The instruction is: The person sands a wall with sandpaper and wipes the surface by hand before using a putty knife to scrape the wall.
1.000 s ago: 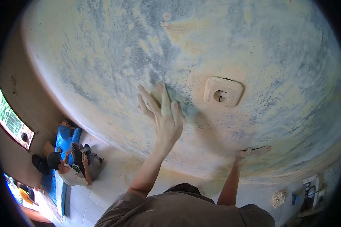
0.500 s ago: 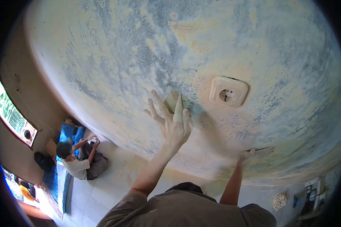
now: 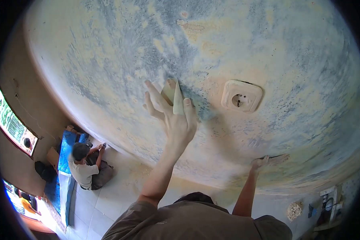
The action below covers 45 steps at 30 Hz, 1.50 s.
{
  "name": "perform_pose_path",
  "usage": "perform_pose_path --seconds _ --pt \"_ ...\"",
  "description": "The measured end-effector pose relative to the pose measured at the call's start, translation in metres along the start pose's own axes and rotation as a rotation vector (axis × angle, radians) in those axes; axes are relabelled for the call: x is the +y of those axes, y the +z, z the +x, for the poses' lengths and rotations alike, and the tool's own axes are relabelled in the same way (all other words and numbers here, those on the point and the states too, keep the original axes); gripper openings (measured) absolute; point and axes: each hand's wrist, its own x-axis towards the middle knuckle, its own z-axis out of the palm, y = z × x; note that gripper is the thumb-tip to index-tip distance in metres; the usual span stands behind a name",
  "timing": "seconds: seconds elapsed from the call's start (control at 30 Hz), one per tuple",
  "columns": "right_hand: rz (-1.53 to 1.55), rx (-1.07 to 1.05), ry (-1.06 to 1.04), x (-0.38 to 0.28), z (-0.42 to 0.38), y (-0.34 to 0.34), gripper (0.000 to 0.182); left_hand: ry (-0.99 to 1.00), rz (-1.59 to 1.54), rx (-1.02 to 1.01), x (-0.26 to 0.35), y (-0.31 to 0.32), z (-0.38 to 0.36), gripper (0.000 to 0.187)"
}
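Observation:
Dusty and raised against the wall, my left hand grips a piece of pale green sandpaper. The sheet is folded and passes between my fingers, with one fingertip on it and the thumb to its right. The other fingers are spread. Lower on the right, my right hand rests on the wall, its fingers apparently stretched out flat and blending with the paint. I see nothing held in it. Blue-grey and cream patches mottle the wall around both hands.
A wall socket sits right of my left hand. On the tiled floor, another person sits beside a blue-covered long item. A pale crumbly heap and a frame-like object are at lower right.
My left hand has slid left and slightly up along the wall with the sandpaper. My right hand stays in place. The seated person has shifted their head and hands a little.

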Motion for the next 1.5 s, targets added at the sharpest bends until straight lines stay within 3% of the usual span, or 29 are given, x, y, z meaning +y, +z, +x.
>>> perform_pose_path --seconds 0.17,0.27,0.37,0.5,0.57,0.63,0.77,0.87,0.97,1.07,1.2,1.27,1.5 --pt "-0.086 -0.005 0.031 -0.011 -0.014 0.009 0.059 0.005 -0.011 -0.119 0.005 0.012 -0.038 0.045" --pt "0.040 -0.059 0.076 -0.003 -0.009 0.005 0.059 0.049 0.131 -0.066 0.007 0.014 -0.028 0.046" --pt "0.042 -0.081 0.085 -0.010 -0.011 0.005 0.059 0.011 0.025 0.089 -0.001 0.006 0.013 0.046" --pt "-0.092 -0.003 0.102 -0.033 -0.022 0.020 0.061 0.002 -0.062 -0.047 0.002 0.011 -0.016 0.046" --pt "0.101 -0.078 0.052 0.002 -0.004 0.005 0.060 0.033 -0.003 -0.140 -0.003 0.017 -0.039 0.046" --pt "0.223 -0.077 0.088 0.027 0.008 -0.005 0.060 0.090 0.060 -0.089 -0.003 0.009 -0.028 0.046" --pt "0.237 -0.098 0.045 0.034 0.015 -0.009 0.061 0.015 -0.096 0.047 0.004 -0.002 0.009 0.046" --pt "0.193 -0.149 0.055 0.037 0.020 -0.017 0.062 0.030 -0.115 -0.039 0.006 0.002 -0.010 0.047" --pt "0.212 -0.018 0.068 0.022 0.006 0.000 0.062 0.057 0.014 -0.080 -0.003 0.010 -0.031 0.050" --pt "0.194 0.028 0.083 0.013 0.003 0.008 0.063 0.061 0.040 0.002 -0.008 0.010 -0.004 0.049" --pt "0.018 0.090 0.070 -0.014 -0.012 0.017 0.062 0.000 -0.105 0.005 -0.002 0.005 0.003 0.049" --pt "-0.080 0.023 -0.006 -0.003 -0.007 0.006 0.062 0.013 -0.068 -0.086 -0.007 0.011 -0.022 0.049" --pt "-0.001 -0.142 -0.030 0.059 0.022 -0.037 0.064 0.018 0.016 -0.029 0.000 -0.002 -0.001 0.046"
